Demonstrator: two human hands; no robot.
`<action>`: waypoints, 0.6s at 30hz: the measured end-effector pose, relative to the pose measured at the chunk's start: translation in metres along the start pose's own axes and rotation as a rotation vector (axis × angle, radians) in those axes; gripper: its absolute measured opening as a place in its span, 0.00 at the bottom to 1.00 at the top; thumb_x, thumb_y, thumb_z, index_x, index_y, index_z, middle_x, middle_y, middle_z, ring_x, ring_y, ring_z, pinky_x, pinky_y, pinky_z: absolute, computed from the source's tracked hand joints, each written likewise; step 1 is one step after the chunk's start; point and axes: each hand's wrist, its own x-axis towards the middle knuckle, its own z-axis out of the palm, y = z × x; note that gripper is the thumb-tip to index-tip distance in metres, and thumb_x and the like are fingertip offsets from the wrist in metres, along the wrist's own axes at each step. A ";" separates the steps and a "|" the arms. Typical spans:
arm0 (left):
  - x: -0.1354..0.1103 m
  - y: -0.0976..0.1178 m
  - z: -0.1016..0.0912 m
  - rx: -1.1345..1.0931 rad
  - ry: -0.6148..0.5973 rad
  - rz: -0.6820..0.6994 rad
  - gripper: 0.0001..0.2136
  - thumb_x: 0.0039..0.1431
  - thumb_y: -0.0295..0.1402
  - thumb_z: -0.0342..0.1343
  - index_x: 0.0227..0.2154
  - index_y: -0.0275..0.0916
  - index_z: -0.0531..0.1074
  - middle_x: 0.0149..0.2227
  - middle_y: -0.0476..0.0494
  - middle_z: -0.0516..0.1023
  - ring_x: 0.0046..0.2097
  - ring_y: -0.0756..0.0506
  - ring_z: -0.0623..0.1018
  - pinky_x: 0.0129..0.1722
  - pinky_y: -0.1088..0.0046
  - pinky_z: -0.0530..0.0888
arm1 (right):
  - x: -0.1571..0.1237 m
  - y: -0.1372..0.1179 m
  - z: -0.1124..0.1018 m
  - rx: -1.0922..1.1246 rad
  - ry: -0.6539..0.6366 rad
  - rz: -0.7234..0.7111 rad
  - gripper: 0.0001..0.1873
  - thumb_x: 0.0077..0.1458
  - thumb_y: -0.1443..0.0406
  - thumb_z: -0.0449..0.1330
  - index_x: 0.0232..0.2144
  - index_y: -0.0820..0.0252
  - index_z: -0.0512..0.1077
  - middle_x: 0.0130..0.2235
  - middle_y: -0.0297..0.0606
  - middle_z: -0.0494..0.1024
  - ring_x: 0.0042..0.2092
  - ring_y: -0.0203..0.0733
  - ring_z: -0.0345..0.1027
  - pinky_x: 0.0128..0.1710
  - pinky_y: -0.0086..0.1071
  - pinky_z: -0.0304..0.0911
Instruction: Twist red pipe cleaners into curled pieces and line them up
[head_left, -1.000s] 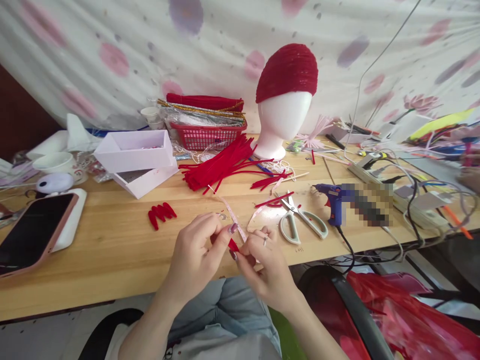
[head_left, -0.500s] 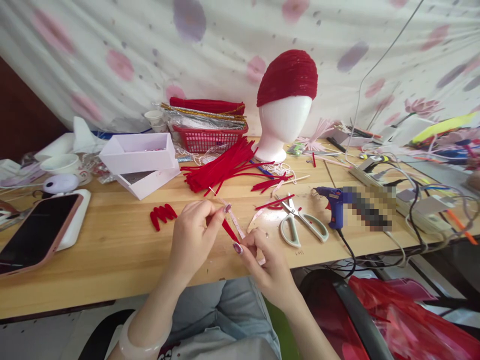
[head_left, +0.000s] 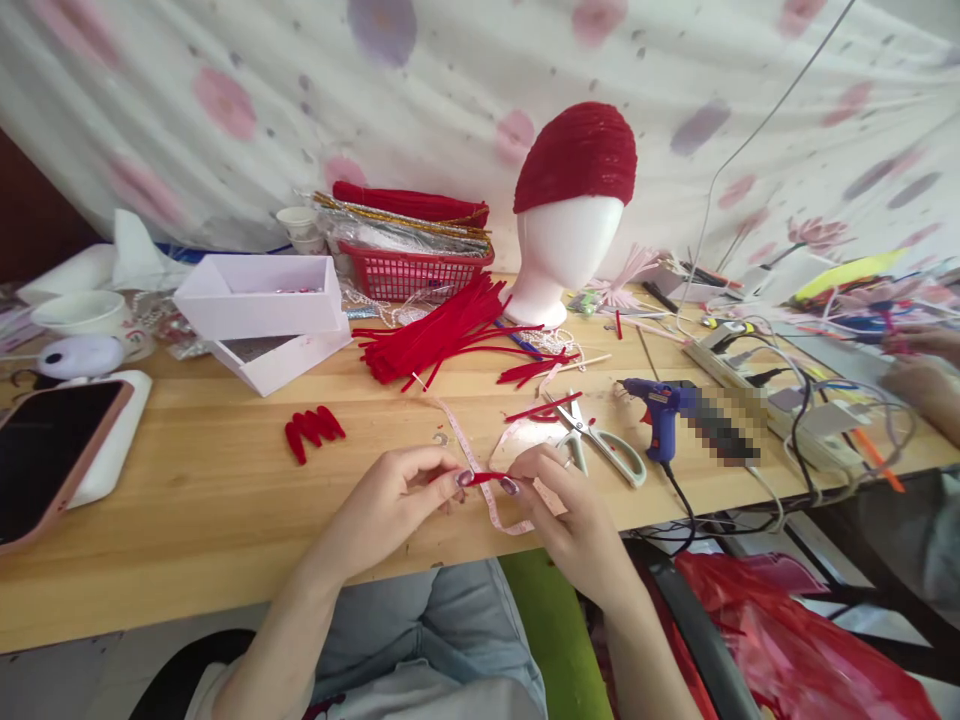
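Observation:
Between my two hands a short red pipe cleaner (head_left: 487,479) is stretched nearly level above the table's front part. My left hand (head_left: 401,500) pinches its left end with thumb and fingers. The other end sits in the pinch of my right hand (head_left: 566,505). A pale tape measure (head_left: 454,425) lies on the table and runs beneath the piece. Just beyond is a big bundle of red pipe cleaners (head_left: 431,335). To the left several short red folded pieces (head_left: 313,432) lie side by side. Scissors (head_left: 592,435) with pale handles rest by my right hand.
A white mannequin head (head_left: 566,240) wears a red cap (head_left: 581,155). Behind stand a red basket (head_left: 416,272) and white boxes (head_left: 259,295). A phone (head_left: 56,460) lies left; a blue glue gun (head_left: 661,410) and power strip (head_left: 739,385) right. Another person's hand (head_left: 922,385) shows far right.
My hands have come lower and level with each other. The red piece has turned from slanting to nearly horizontal. Another person's hands have appeared at the far right.

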 end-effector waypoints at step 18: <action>-0.009 -0.024 0.015 -0.414 0.119 -0.134 0.14 0.59 0.46 0.56 0.29 0.39 0.66 0.27 0.45 0.80 0.25 0.48 0.75 0.30 0.71 0.71 | 0.021 0.032 -0.059 -0.872 -0.008 0.713 0.12 0.54 0.58 0.56 0.22 0.57 0.68 0.29 0.41 0.75 0.33 0.48 0.70 0.32 0.36 0.57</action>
